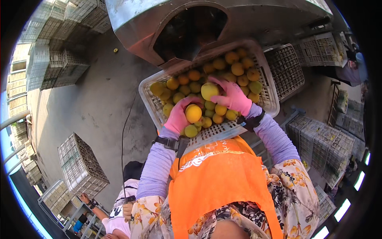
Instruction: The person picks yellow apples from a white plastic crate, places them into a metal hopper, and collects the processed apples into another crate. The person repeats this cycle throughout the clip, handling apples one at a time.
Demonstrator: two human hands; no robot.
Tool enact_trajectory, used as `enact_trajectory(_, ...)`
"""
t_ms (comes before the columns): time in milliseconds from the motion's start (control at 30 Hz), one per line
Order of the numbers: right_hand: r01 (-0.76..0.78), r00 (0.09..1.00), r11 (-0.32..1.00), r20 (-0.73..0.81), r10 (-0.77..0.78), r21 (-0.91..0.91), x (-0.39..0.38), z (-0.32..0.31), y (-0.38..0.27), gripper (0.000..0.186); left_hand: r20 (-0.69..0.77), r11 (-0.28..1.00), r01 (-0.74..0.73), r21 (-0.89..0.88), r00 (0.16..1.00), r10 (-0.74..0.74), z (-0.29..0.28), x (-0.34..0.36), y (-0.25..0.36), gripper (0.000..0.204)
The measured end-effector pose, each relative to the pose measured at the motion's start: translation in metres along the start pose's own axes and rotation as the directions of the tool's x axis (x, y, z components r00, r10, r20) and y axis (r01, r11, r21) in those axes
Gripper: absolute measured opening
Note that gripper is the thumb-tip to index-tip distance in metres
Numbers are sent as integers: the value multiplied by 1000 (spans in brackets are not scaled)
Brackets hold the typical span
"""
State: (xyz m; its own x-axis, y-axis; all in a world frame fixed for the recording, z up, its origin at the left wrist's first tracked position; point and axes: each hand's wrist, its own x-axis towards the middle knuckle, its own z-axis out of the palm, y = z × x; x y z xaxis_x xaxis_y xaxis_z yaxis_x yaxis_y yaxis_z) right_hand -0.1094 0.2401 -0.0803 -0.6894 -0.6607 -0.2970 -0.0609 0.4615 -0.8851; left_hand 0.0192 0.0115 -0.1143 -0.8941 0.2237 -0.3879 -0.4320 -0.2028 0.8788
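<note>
A pale plastic crate (217, 133) full of round yellow, orange and greenish fruit, which look like oranges, stands right in front of me. Both my hands wear pink gloves and reach into it. My left hand (178, 118) is closed around a yellow-orange fruit (193, 113) near the crate's near left part. Further right and a little farther off, my right hand (234, 96) grips a larger yellow-green fruit (209, 91) between thumb and fingers. Loose fruit (237, 69) fills the crate around and beneath both hands.
Beyond the crate rises a metal machine (135, 26) with a dark opening (191, 34). Another crate (285, 69) sits at the right. At left, a person's hand (84, 198) is by a crate (81, 165). Crate stacks (322, 141) stand around; one fruit (115, 50) lies on the floor.
</note>
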Motion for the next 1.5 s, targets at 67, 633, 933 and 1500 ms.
enact_trajectory(67, 151, 989, 979, -11, -151, 138, -7, 13, -33, 76, -43, 988, -147, 53, 988, 149, 10, -8, 31, 51)
enact_trajectory(633, 291, 951, 950, -73, -300, -110, 20, -1, -132, 87, -8, 794, -102, -599, 993, 121, -6, -8, 88, 59)
enact_trajectory(933, 242, 843, 918, -400, -359, -313, 22, 13, -132, 75, -278, 916, -313, -250, 930, 242, 9, -8, 115, 51)
enact_trajectory(1500, 125, 499, 615, -486, -717, -779, 179, 13, -45, 77, -498, 910, -407, -82, 807, 316, 10, -16, 68, 46)
